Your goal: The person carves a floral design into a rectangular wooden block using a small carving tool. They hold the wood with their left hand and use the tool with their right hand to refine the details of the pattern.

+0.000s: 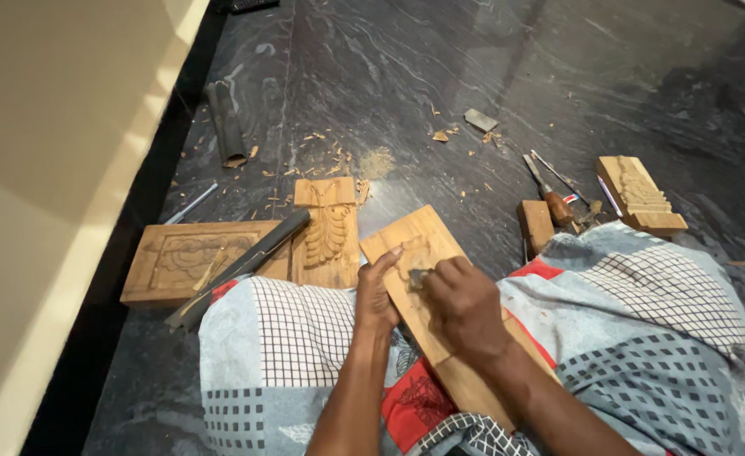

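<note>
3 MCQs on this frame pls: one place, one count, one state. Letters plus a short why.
1. Where does the plank under the hands lie?
A. flat on the floor
B. across the lap cloth
C. against the wall

2. How many carved wood pieces lie on the floor, apart from that plank?
A. one
B. three
C. six

3. What is the right hand doing?
A. resting open on the floor
B. closed on a small tool at the plank
C. lifting a chisel off the floor

Answers:
1 B, the plank slants over the checked cloth on the legs, with the left hand pressing its edge.
2 B, a rose panel, a leaf piece and a carved block.
3 B, the fingers are curled round a small dark tool on the carved patch.
</note>
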